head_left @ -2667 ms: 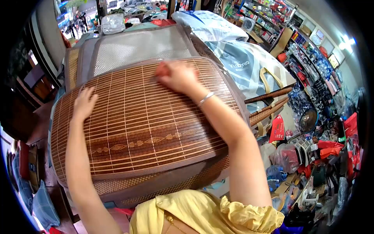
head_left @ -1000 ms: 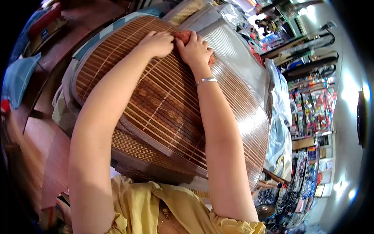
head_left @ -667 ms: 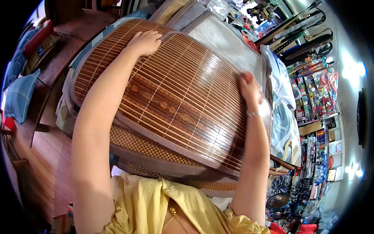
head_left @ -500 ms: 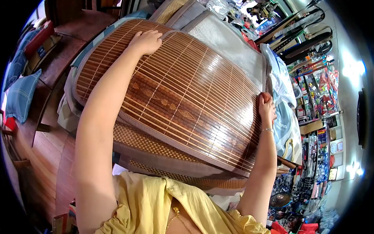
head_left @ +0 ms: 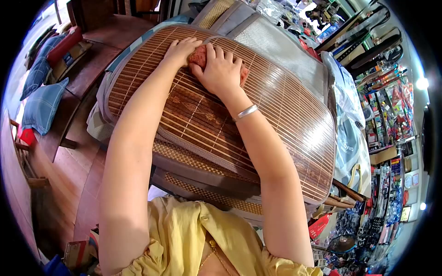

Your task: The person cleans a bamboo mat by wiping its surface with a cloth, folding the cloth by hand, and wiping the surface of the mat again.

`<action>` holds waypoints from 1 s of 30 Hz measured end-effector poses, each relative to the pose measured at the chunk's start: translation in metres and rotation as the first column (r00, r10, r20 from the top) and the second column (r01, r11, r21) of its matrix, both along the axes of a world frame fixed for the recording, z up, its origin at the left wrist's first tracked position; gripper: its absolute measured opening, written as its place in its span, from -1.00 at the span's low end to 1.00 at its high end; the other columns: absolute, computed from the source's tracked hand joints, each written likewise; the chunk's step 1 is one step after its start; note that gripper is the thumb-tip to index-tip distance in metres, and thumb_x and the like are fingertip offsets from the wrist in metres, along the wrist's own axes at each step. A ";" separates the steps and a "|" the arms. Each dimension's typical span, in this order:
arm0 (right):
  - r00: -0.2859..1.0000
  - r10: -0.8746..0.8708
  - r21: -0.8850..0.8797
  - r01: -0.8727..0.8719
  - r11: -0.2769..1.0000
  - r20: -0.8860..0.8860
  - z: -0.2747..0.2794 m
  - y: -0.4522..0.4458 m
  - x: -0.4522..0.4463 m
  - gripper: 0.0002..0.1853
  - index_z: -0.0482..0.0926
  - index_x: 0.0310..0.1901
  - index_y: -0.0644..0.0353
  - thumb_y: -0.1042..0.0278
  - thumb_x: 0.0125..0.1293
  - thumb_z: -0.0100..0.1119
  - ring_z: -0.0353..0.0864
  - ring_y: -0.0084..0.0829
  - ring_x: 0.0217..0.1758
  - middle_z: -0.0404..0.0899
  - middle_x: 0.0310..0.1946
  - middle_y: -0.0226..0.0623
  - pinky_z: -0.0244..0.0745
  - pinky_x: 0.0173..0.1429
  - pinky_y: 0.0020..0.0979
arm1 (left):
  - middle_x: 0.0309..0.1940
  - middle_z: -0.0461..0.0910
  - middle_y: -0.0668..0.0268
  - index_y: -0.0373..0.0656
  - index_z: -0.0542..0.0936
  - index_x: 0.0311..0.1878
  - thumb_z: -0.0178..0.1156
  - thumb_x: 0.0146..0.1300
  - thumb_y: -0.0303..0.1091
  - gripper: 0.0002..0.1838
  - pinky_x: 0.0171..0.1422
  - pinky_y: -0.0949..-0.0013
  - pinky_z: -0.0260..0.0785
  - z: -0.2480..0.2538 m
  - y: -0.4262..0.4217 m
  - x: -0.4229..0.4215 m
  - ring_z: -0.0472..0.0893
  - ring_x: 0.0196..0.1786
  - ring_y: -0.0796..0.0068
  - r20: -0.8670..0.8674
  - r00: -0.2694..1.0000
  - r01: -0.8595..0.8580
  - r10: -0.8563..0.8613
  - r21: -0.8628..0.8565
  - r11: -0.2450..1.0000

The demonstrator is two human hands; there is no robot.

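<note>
A brown slatted bamboo mat [head_left: 276, 110] with a patterned band lies on a stack of woven mats [head_left: 202, 161]. Under my right hand [head_left: 222, 69] is a reddish-brown cloth [head_left: 199, 57], pressed on the mat near its far edge; the fingers are spread over it. My left hand [head_left: 183, 49] rests on the mat just left of the cloth, its fingers apart and holding nothing. A silver bracelet [head_left: 246, 112] circles my right wrist.
Beyond the mat lies a silvery mesh mat [head_left: 281, 53]. Plastic-wrapped bags [head_left: 347, 142] stand at the right, with crowded shop shelves [head_left: 384, 115] behind. On the left are a wooden bench [head_left: 69, 110] and a blue checked cushion [head_left: 45, 106].
My right hand has moved from the mat's right edge back to the left with the cloth, beside my left hand. My left hand has stayed on the mat. The view has shifted slightly.
</note>
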State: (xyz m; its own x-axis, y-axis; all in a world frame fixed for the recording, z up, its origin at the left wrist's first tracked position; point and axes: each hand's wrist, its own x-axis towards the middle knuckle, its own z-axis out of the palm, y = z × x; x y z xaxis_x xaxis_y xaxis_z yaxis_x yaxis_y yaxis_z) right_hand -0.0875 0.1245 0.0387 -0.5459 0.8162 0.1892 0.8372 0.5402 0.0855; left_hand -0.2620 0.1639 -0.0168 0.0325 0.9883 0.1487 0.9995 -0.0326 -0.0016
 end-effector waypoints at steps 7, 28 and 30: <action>0.963 -0.243 -0.110 0.230 0.967 -0.121 0.016 0.008 0.130 -0.34 0.26 0.38 -0.17 -0.21 0.30 0.05 0.41 -0.15 0.34 0.48 0.24 -0.21 0.14 0.43 0.03 | 0.49 0.16 0.31 0.08 0.25 0.46 -0.27 0.48 -0.01 -0.45 0.60 0.00 -0.18 0.005 0.004 0.010 0.09 0.55 0.33 0.278 0.953 -0.118 0.124 -0.039 0.992; 0.998 0.014 -0.008 -0.015 1.000 -0.069 0.003 -0.021 0.044 -0.25 0.21 0.37 0.12 -0.15 0.25 0.08 0.37 -0.10 0.31 0.40 0.23 -0.03 0.14 0.39 0.04 | 0.45 0.25 0.29 0.05 0.36 0.40 -0.18 0.42 -0.09 -0.48 0.58 -0.03 -0.15 0.008 -0.003 0.010 0.17 0.51 0.34 0.385 0.917 -0.112 0.104 -0.003 0.994; 0.970 0.216 0.070 -0.209 0.975 -0.111 -0.007 -0.050 0.010 -0.19 0.22 0.37 0.15 -0.18 0.20 0.12 0.35 -0.08 0.31 0.39 0.23 -0.02 0.13 0.37 0.03 | 0.43 0.29 0.28 0.05 0.39 0.37 -0.15 0.39 -0.09 -0.48 0.57 -0.03 -0.12 0.007 -0.002 0.005 0.21 0.49 0.33 0.412 0.908 -0.090 0.071 0.026 0.996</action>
